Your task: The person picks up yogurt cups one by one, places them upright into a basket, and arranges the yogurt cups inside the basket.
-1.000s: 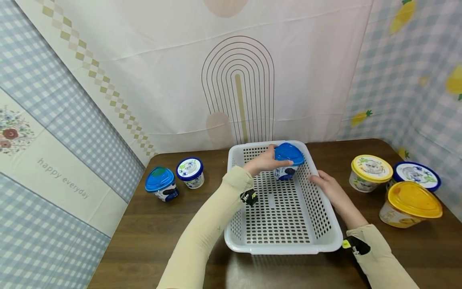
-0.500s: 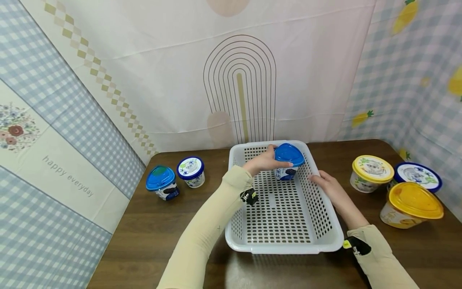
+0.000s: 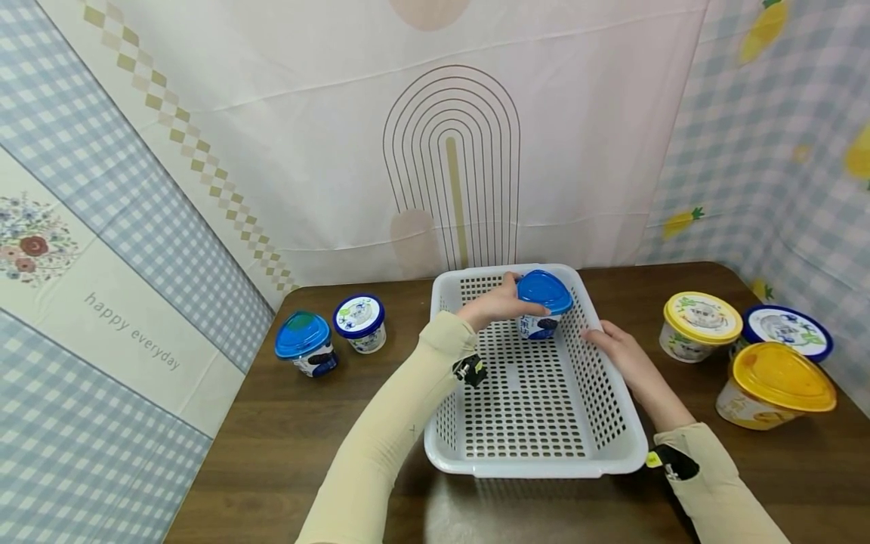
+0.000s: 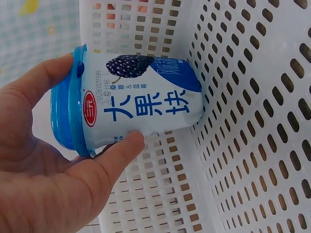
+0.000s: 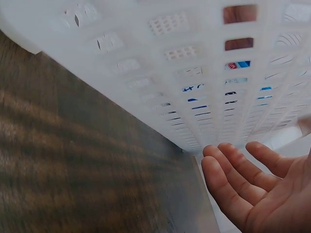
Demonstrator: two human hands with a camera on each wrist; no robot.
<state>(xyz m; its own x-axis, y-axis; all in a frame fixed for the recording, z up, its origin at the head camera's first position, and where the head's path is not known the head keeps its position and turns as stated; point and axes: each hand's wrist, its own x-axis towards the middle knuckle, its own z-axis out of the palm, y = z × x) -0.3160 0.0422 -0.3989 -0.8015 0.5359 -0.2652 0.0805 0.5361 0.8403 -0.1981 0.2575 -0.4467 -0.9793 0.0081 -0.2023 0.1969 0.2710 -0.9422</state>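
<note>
My left hand (image 3: 498, 305) holds a yogurt cup (image 3: 541, 295) in the far right corner of a white plastic basket (image 3: 537, 467). In the left wrist view, thumb and fingers grip the cup around its blue lid (image 4: 65, 109); mulberries and blue characters show on its white side. The cup stands upright against the perforated wall. On the basket's right side my right hand (image 3: 620, 353) holds the rim, with a digit overlapping the inner wall in the head view. Its other fingers (image 5: 238, 170) lie loosely along the outside of the wall in the right wrist view.
Left of the basket stand another blue-lidded yogurt cup (image 3: 306, 346) and a round tub with a dark blue rim (image 3: 360, 323). At right are a yellow-lidded round tub (image 3: 700, 326), a dark-blue-rimmed one (image 3: 788, 332) and an orange-yellow-lidded cup (image 3: 775, 385). Patterned cloth walls border the table (image 3: 285, 453).
Both hands, the yogurt cup and the basket hold their places. Only the head view has shifted very slightly.
</note>
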